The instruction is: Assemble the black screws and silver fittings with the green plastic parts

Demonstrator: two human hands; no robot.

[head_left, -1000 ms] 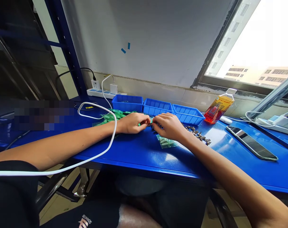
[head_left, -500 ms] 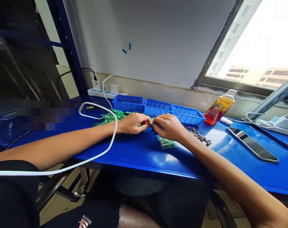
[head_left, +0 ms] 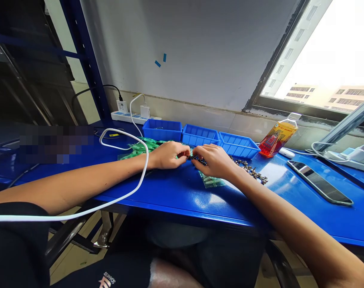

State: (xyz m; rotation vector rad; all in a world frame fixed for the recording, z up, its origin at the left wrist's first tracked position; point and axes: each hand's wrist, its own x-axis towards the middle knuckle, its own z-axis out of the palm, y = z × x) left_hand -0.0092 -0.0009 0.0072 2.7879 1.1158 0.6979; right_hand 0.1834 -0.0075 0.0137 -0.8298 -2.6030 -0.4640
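Note:
My left hand (head_left: pixel 169 154) and my right hand (head_left: pixel 213 160) meet over the blue table (head_left: pixel 182 196), fingers curled together. Between their fingertips is a small green bag (head_left: pixel 191 155) and a dark part, too small to make out. A pile of green bags (head_left: pixel 141 146) lies just behind my left hand. One filled green bag (head_left: pixel 211 181) lies flat under my right wrist. A heap of small metal parts (head_left: pixel 251 171) is spread to the right of my right hand.
Three blue bins (head_left: pixel 200 135) stand in a row behind the hands. An orange drink bottle (head_left: pixel 276 137) leans at the right, a phone (head_left: pixel 319 182) lies beyond it. A white cable (head_left: pixel 121 192) crosses my left forearm from a power strip (head_left: pixel 130 117).
The fingertips of both hands have shifted slightly against each other; a dark part shows more clearly by my right fingers. Arms stay in place.

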